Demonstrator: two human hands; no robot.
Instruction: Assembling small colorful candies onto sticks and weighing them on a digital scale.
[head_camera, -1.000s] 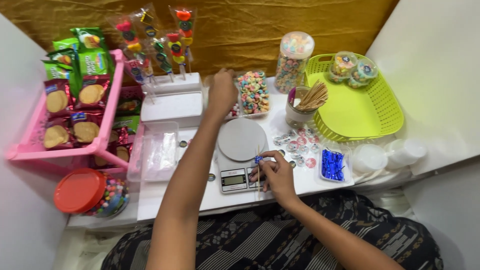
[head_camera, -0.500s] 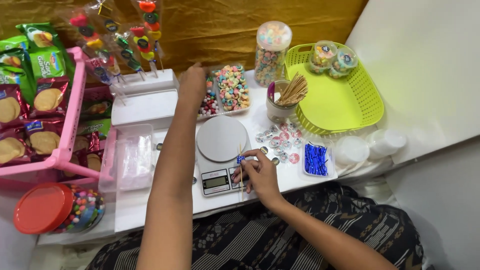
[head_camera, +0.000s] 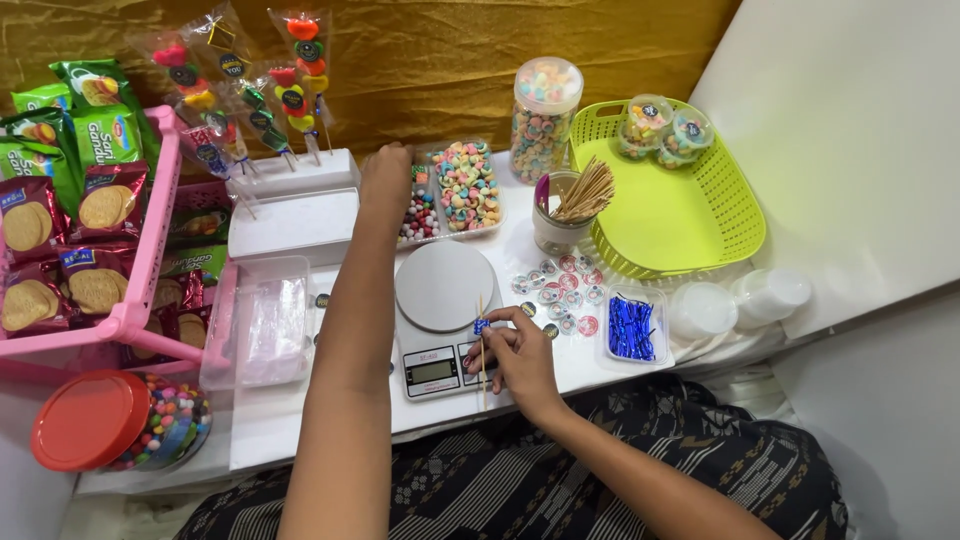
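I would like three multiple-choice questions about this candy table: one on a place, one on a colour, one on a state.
1. Where does the kitchen scale stand?
A. inside the green basket
B. on the white table, in front of the person
C. on the pink rack

2. What colour is the lid of the candy jar at the lower left?
A. red
B. blue
C. yellow

3. What is the right hand doing?
A. resting flat and empty
B. holding a thin wooden skewer with a blue piece on it
C. lifting the scale

Answers: 1 B, it sits on the table beside the stickers; 2 A, the round lid is red; 3 B, the fingers pinch the skewer by the scale.
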